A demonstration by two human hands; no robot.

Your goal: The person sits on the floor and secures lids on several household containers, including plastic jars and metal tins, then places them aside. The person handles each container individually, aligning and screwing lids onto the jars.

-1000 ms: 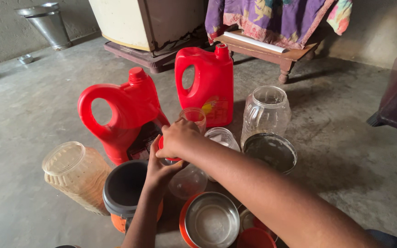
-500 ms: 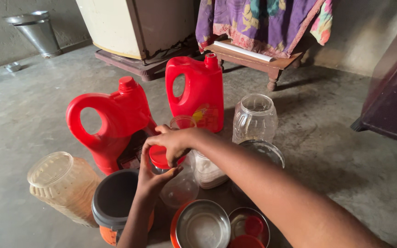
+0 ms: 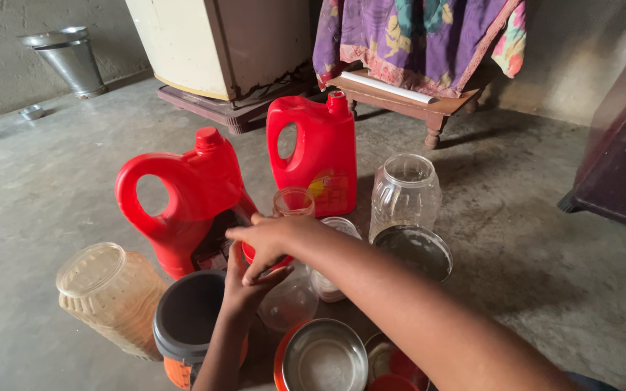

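Observation:
A clear plastic jar [image 3: 289,300] stands on the concrete floor among other containers. My left hand [image 3: 244,286] wraps its side from the left. My right hand [image 3: 269,240] sits on top of it, fingers curled over its red lid [image 3: 251,253]. Right behind it are a small open jar with an orange rim [image 3: 293,202] and a jar of white powder [image 3: 330,279]. Two big red jugs [image 3: 197,195] [image 3: 320,148] stand behind those.
An open ribbed jar [image 3: 110,297] and a grey-rimmed orange tub [image 3: 186,322] sit at the left. A steel bowl [image 3: 322,358], a steel-lidded container [image 3: 418,250] and an empty clear jar [image 3: 405,190] are at the right. A wooden stool [image 3: 414,98] and cabinet [image 3: 233,51] stand behind.
My right hand has turned on the red lid, fingers now reaching further left over it. The left hand still holds the jar. The view shifted slightly.

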